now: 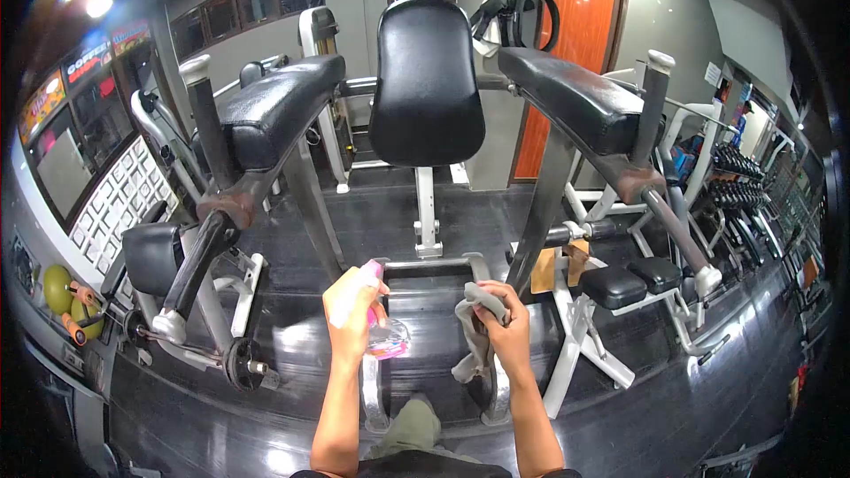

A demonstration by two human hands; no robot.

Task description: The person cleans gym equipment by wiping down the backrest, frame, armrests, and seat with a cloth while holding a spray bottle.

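Note:
My left hand [354,301] is wrapped round a clear spray bottle [388,343] with a pink nozzle and a colourful label; part of the bottle is hidden by the fingers. A crumpled grey cloth [472,334] hangs from my right hand [506,321], pinched between thumb and fingers. Both hands are held out in front of a captain's chair exercise machine, apart from its pads. Its black back pad [427,84] stands upright ahead, between the left arm pad [274,111] and the right arm pad [580,93].
The machine's metal foot frame [434,264] lies low behind my hands. A weight bench [620,283] stands at right, with a dumbbell rack [739,177] beyond. At left are a plate-loaded machine [241,363] and green balls [58,288]. An orange door [571,26] is at the back.

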